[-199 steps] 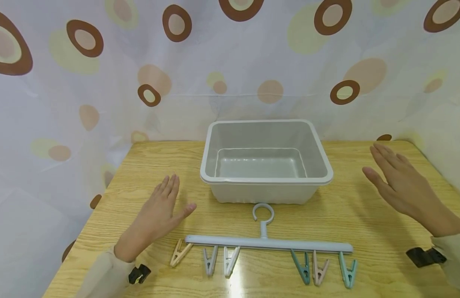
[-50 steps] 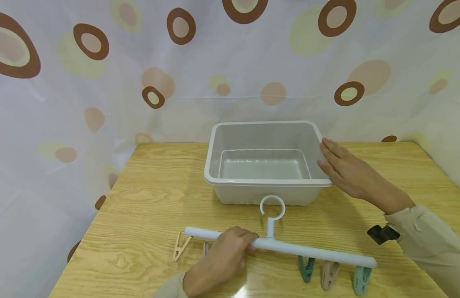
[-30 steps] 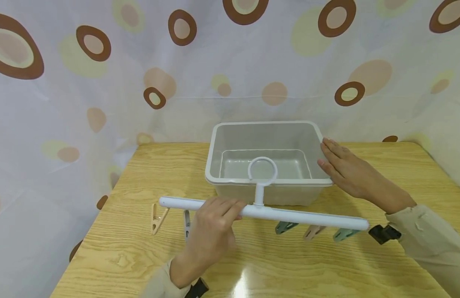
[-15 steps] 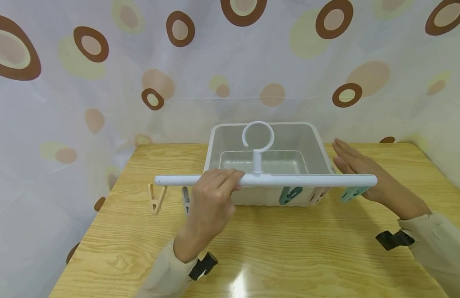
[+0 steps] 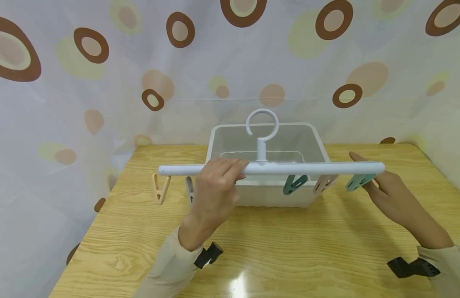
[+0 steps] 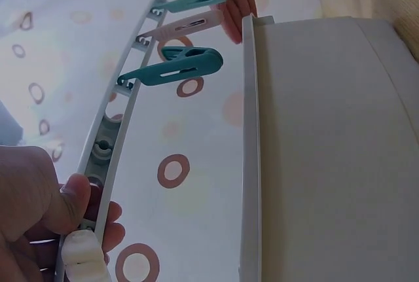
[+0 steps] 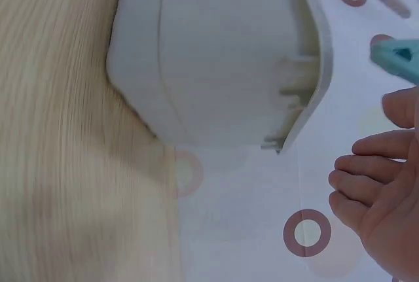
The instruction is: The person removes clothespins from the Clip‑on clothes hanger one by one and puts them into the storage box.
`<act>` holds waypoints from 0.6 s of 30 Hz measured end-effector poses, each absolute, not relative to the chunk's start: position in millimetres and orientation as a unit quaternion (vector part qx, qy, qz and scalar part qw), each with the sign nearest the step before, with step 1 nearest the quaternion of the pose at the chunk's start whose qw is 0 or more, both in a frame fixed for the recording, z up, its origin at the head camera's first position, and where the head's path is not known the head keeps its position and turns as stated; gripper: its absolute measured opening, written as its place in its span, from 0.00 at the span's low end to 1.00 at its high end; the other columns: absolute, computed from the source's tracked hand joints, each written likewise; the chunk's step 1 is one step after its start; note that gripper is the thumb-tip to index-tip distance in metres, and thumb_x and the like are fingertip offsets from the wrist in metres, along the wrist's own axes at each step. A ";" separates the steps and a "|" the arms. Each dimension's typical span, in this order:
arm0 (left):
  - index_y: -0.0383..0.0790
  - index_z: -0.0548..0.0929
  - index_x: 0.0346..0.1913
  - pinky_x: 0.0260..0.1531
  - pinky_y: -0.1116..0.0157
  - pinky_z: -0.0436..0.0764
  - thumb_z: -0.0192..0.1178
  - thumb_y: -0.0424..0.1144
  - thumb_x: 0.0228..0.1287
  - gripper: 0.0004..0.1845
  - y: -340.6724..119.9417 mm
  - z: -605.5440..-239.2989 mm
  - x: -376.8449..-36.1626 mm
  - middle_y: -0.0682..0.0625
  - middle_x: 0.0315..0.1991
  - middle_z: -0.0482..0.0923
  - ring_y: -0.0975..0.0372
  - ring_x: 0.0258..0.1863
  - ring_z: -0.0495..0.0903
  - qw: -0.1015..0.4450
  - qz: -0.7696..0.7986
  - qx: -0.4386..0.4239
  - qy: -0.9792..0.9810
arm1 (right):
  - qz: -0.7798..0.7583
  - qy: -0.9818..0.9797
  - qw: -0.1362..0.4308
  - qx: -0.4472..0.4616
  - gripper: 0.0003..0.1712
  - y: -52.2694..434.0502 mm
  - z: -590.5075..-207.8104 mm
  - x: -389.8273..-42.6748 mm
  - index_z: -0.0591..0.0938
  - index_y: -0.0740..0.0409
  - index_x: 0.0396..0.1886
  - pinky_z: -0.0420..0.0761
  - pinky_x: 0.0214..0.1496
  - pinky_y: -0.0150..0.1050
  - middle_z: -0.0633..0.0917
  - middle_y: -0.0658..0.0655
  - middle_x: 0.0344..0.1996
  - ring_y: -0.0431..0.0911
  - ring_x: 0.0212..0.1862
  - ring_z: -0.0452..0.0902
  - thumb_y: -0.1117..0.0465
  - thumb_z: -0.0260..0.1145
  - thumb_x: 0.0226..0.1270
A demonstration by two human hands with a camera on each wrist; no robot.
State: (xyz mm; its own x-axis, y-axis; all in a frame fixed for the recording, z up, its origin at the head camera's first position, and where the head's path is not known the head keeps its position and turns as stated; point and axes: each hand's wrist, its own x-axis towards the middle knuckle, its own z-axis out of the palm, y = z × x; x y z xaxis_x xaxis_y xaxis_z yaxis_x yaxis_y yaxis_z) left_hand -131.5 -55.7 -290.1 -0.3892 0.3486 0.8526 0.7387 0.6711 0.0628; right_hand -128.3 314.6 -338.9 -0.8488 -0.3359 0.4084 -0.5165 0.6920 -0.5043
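A pale blue-white clip hanger (image 5: 326, 168) is held up level, its open hook (image 5: 278, 124) overlapping the grey basin (image 5: 274, 196) in the head view. My left hand (image 5: 216, 186) grips its bar left of the hook, thumb and fingers around it in the left wrist view. Dark teal (image 5: 295, 184), pink (image 5: 324, 183) and light teal (image 5: 360, 181) clothespins hang from the right half. On the left hang a yellow clothespin (image 5: 160, 189) and a grey one (image 5: 189, 188) partly behind my hand. My right hand (image 5: 395, 198) is open behind the hanger's right end, near the light teal clothespin.
The basin stands toward the back of the wooden table (image 5: 282, 248), its front wall and rim partly covered by the hanger. A patterned curtain (image 5: 222, 58) closes off the back and sides. Each sleeve carries a black wrist device (image 5: 208, 255).
My left hand took hold of the hanger and raised it from the table, its clothespins hanging along. My right hand went to the basin's right rim, then drew away to the right.
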 end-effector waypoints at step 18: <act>0.34 0.86 0.38 0.41 0.63 0.81 0.63 0.23 0.57 0.07 -53.0 -283.9 -135.9 0.47 0.34 0.86 0.56 0.35 0.84 0.437 -0.227 -0.348 -0.798 | 0.677 -0.665 0.036 0.314 0.25 290.0 -344.0 -103.7 0.62 0.79 0.63 0.77 0.57 0.35 0.78 0.61 0.55 0.48 0.56 0.78 0.86 0.44 0.66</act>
State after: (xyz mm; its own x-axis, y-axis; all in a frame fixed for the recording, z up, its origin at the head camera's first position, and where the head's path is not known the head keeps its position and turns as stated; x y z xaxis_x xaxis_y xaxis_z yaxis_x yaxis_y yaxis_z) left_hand -135.9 -53.0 -283.9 -0.3753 0.3568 0.8555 0.7541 0.6541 0.0580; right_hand -103.7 290.0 -344.0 -0.8002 -0.3682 0.4734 -0.4664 -0.1143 -0.8772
